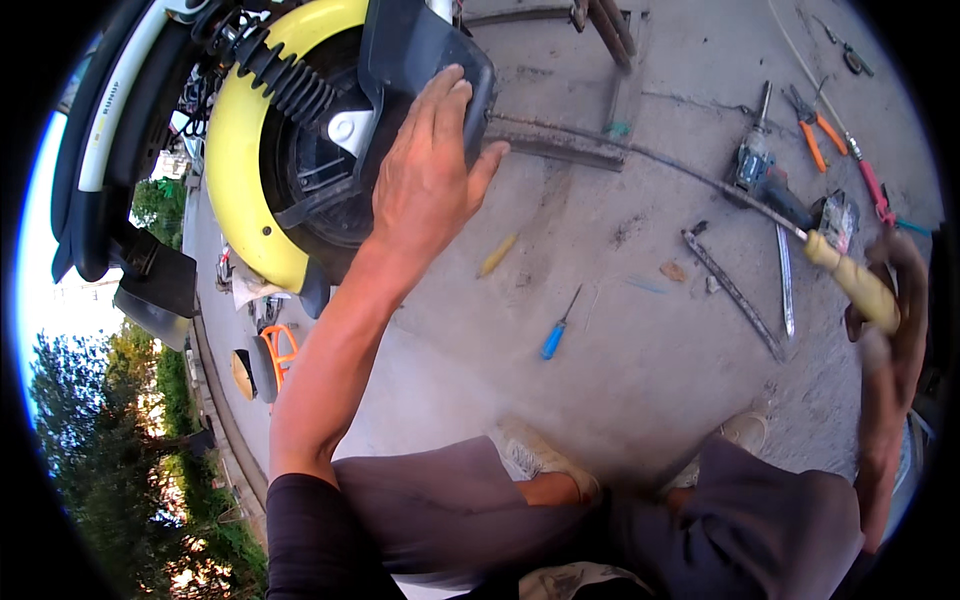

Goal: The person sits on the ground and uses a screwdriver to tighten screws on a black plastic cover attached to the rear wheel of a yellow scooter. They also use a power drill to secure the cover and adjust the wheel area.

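My left hand (pixel 428 170) lies with fingers stretched over the black plastic cover (pixel 420 45) beside the wheel of a scooter, thumb apart and pointing right. At far right, partly smeared by motion, my right hand (pixel 895 300) is closed around the pale yellow handle of a long screwdriver (pixel 850 280). Its thin metal shaft runs left across the ground, and the far end meets the edge of the black cover near my left hand. Next to the cover are a yellow fender (pixel 235 150) and a black coil shock absorber (pixel 285 80).
A metal frame (pixel 570 150) stands behind the cover. Scattered on the concrete are a blue screwdriver (pixel 552 340), a yellow handle-like piece (pixel 497 255), a power tool (pixel 755 165), orange-handled pliers (pixel 815 135) and metal bars (pixel 735 290). My shoes (pixel 545 460) are below.
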`<control>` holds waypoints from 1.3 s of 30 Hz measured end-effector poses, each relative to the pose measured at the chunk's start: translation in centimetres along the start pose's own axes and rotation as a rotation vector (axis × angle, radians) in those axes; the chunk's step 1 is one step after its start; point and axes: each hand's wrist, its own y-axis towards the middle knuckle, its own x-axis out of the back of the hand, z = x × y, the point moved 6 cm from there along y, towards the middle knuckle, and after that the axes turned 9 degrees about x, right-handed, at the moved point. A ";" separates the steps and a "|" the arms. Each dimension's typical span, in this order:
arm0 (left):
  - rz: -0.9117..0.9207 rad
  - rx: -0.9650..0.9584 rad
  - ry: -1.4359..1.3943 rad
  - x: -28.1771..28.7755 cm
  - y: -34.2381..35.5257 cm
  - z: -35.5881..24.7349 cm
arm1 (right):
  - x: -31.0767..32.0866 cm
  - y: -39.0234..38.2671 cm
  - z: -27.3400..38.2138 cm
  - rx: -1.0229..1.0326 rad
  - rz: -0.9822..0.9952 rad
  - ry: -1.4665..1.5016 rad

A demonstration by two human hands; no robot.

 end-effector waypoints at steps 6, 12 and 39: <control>0.019 0.020 0.012 0.4 -0.1 0.0 | 0.2 0.5 -2.6 -0.439 0.306 0.421; 0.016 0.025 -0.008 0.0 0.3 -0.2 | -0.7 0.3 0.8 0.073 0.016 0.014; -0.009 0.009 -0.005 -0.2 0.3 0.0 | -0.7 0.0 -1.5 -0.222 0.185 0.187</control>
